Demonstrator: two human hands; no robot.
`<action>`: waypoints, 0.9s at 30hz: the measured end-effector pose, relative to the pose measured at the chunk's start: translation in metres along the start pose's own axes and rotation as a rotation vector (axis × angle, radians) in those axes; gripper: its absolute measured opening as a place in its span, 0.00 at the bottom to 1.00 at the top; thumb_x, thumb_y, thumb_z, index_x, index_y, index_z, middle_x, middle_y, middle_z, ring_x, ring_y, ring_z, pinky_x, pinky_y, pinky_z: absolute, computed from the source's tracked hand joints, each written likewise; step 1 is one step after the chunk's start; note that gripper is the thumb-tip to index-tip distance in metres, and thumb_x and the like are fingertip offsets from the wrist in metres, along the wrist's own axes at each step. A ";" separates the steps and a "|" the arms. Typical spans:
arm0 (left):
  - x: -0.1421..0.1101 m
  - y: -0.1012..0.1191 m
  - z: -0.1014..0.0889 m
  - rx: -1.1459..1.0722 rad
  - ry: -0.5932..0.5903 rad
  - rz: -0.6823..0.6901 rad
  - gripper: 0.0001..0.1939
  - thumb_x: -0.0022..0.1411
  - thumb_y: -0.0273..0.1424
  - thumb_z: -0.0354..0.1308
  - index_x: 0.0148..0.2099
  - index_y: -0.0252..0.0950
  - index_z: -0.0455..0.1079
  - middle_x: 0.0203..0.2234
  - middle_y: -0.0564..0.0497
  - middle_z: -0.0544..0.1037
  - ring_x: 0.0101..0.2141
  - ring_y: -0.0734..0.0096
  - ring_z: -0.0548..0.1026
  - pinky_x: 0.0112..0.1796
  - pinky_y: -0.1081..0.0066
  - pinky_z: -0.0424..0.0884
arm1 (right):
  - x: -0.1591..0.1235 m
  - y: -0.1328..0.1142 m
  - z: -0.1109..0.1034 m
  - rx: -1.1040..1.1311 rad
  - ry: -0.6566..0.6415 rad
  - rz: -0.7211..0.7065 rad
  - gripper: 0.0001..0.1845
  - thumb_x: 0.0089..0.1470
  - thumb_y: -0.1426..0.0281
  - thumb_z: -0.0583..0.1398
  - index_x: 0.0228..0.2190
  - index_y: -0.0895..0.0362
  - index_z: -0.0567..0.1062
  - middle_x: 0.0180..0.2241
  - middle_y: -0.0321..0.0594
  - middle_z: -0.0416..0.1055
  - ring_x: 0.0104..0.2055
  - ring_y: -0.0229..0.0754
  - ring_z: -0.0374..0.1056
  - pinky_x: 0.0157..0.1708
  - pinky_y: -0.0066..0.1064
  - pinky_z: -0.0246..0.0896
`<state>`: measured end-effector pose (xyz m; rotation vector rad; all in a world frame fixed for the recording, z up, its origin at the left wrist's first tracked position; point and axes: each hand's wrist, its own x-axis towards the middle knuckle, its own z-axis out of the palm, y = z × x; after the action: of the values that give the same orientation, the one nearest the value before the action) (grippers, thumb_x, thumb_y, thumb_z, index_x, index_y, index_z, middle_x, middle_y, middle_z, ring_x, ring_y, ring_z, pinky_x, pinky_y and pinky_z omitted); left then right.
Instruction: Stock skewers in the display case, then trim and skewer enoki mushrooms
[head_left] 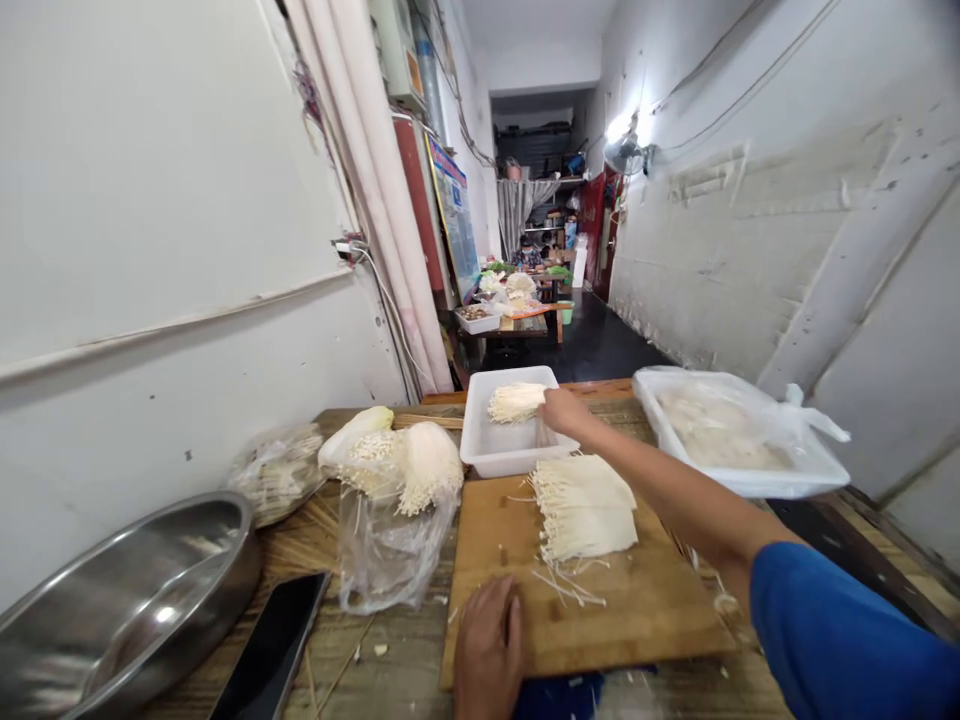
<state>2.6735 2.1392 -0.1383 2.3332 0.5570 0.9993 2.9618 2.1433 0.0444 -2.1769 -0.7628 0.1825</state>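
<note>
My right hand (564,412) reaches forward and grips a flat bunch of enoki mushrooms (517,401) inside a white plastic tray (504,462). Just this side of the tray, more enoki (589,508) lie in a row on a wooden cutting board (495,520), with a few loose stems beside them. At the board's near left edge rests my left hand (489,645), palm down, holding nothing, its fingers lying on the wood. Left of the board, whole enoki clumps (427,465) sit on a clear plastic bag (390,555).
A steel basin (135,600), a black phone (274,650) and a bagged enoki pack (277,470) are on the left. A bag-covered white tray (742,425) stands at the right. Thin sticks (307,535) lie scattered on the table. Further back, a person (527,252) is behind another loaded table.
</note>
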 end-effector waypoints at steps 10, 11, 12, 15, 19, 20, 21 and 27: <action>0.005 0.012 -0.013 -0.061 -0.052 -0.238 0.22 0.58 0.47 0.54 0.46 0.37 0.76 0.43 0.44 0.80 0.45 0.55 0.77 0.50 0.56 0.72 | -0.271 0.181 -0.186 -0.569 0.212 -0.014 0.15 0.57 0.63 0.55 0.36 0.55 0.80 0.34 0.42 0.79 0.33 0.44 0.73 0.32 0.30 0.61; 0.005 0.014 -0.013 -0.054 -0.022 -0.256 0.24 0.57 0.48 0.54 0.45 0.36 0.76 0.43 0.43 0.80 0.45 0.54 0.77 0.50 0.55 0.72 | -0.290 0.201 -0.186 -0.575 0.199 0.006 0.14 0.57 0.64 0.55 0.36 0.54 0.80 0.34 0.41 0.79 0.34 0.43 0.73 0.32 0.30 0.62; 0.004 0.018 -0.013 -0.047 0.014 -0.263 0.25 0.56 0.49 0.54 0.45 0.36 0.76 0.43 0.43 0.80 0.44 0.54 0.78 0.50 0.55 0.72 | -0.304 0.218 -0.184 -0.571 0.180 0.013 0.13 0.57 0.65 0.55 0.35 0.54 0.80 0.35 0.40 0.79 0.34 0.43 0.73 0.33 0.30 0.63; 0.006 0.039 -0.007 -0.038 0.095 -0.195 0.24 0.57 0.48 0.55 0.45 0.35 0.76 0.44 0.42 0.80 0.45 0.55 0.77 0.52 0.54 0.70 | -0.318 0.246 -0.166 -0.536 0.152 -0.033 0.13 0.58 0.69 0.55 0.36 0.55 0.80 0.37 0.42 0.78 0.39 0.44 0.73 0.39 0.31 0.66; 0.006 0.076 0.013 -0.015 0.053 0.104 0.18 0.62 0.41 0.55 0.46 0.35 0.76 0.43 0.44 0.80 0.46 0.59 0.77 0.54 0.53 0.68 | -0.287 0.235 -0.142 -0.488 0.034 -0.108 0.13 0.59 0.70 0.55 0.36 0.55 0.80 0.39 0.42 0.78 0.44 0.43 0.72 0.45 0.30 0.63; 0.005 0.085 0.019 0.010 0.044 0.182 0.16 0.63 0.39 0.55 0.46 0.35 0.75 0.42 0.44 0.80 0.45 0.60 0.77 0.54 0.53 0.69 | -0.274 0.229 -0.136 -0.486 -0.019 -0.097 0.13 0.59 0.70 0.55 0.35 0.55 0.81 0.38 0.41 0.78 0.43 0.42 0.72 0.45 0.29 0.62; 0.002 0.093 0.025 0.040 0.047 0.252 0.14 0.64 0.37 0.54 0.46 0.35 0.75 0.42 0.45 0.80 0.44 0.61 0.77 0.53 0.54 0.70 | -0.261 0.223 -0.130 -0.490 -0.061 -0.071 0.13 0.60 0.70 0.55 0.35 0.55 0.81 0.38 0.42 0.79 0.43 0.42 0.72 0.45 0.28 0.62; -0.031 0.123 0.061 0.171 -0.120 0.598 0.12 0.65 0.30 0.55 0.49 0.37 0.72 0.46 0.44 0.78 0.48 0.60 0.75 0.49 0.55 0.73 | -0.183 0.214 -0.097 -0.516 -0.067 0.174 0.19 0.58 0.66 0.55 0.39 0.66 0.80 0.41 0.60 0.77 0.47 0.53 0.72 0.45 0.38 0.65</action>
<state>2.7186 2.0084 -0.1147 2.7641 -0.1272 1.0812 2.9484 1.8689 -0.0704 -2.7418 -0.7122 0.1603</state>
